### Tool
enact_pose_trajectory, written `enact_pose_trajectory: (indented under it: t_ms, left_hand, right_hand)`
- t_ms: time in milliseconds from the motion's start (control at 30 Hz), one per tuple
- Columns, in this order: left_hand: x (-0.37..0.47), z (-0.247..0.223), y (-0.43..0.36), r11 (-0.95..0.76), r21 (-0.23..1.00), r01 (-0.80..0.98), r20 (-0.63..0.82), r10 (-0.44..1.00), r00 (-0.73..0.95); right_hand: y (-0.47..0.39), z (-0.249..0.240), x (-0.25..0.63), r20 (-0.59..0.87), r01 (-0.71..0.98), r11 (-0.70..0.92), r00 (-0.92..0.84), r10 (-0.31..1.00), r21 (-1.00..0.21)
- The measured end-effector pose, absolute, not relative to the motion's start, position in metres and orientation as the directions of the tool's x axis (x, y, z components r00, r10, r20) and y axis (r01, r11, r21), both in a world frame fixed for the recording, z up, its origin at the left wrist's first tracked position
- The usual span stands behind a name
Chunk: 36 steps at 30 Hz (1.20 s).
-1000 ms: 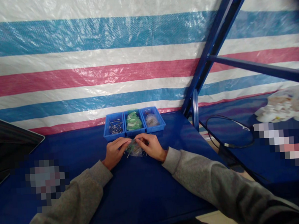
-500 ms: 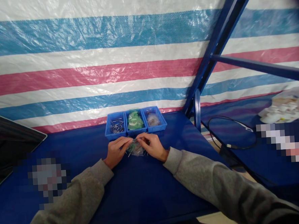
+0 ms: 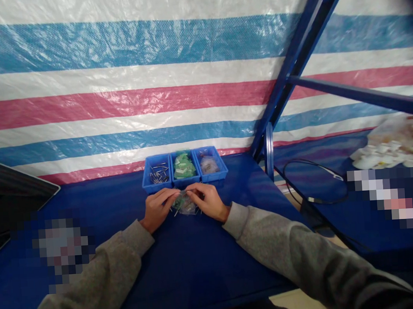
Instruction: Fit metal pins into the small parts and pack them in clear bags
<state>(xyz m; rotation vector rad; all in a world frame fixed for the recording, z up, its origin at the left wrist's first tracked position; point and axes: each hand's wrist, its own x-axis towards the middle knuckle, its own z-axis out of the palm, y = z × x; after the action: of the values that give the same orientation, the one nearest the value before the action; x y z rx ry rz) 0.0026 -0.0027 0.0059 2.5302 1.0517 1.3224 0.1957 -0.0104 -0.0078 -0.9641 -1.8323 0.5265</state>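
I hold a small clear bag (image 3: 187,210) near the far edge of the tabletop (image 3: 192,267), well in from its right edge. It is just in front of the middle bin (image 3: 186,181). I can't tell if it rests on the tabletop or hangs a bit above it. My left grip (image 3: 158,208) and my right grip (image 3: 209,203) are both pinched close, finger and thumb on the top of the bag, side by side. The bag looks thin, soft and shiny, so I think it is light but may slip and crumple. It has some green in it. Thin pins (image 3: 177,212) show at its sides; I can't tell if they are in it or under it. They look hard and could poke a hole. The best place to hold is the top rim, one pinch each side, not too tight
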Motion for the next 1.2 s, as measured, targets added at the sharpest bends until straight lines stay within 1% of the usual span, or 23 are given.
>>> enact_pose_trajectory:
  t_ms: [400, 700, 867, 1067, 1200]
  left_hand:
    - [0.0025, 0.0046, -0.0036, -0.743, 0.379, 0.552, 0.669, 0.632, 0.391]
    - [0.0018, -0.0010, -0.0015, -0.709, 0.406, 0.577, 0.647, 0.669, 0.366]
    - [0.0008, -0.0023, -0.0008, -0.687, 0.420, 0.593, 0.634, 0.690, 0.350]
    - [0.0010, 0.0000, -0.0017, -0.703, 0.396, 0.591, 0.669, 0.662, 0.339]
    - [0.0016, 0.0005, -0.0019, -0.704, 0.412, 0.578, 0.677, 0.661, 0.323]
  right_hand:
    - [-0.0110, -0.0073, 0.1953, 0.551, 0.393, 0.591, -0.221, 0.805, -0.705]
    - [-0.0130, -0.0020, 0.1961, 0.586, 0.396, 0.613, -0.203, 0.785, -0.684]
    - [-0.0129, -0.0017, 0.1960, 0.587, 0.391, 0.607, -0.186, 0.788, -0.692]
    - [-0.0122, -0.0047, 0.1957, 0.567, 0.373, 0.595, -0.194, 0.800, -0.712]
    - [-0.0124, -0.0071, 0.1960, 0.533, 0.368, 0.565, -0.195, 0.823, -0.738]
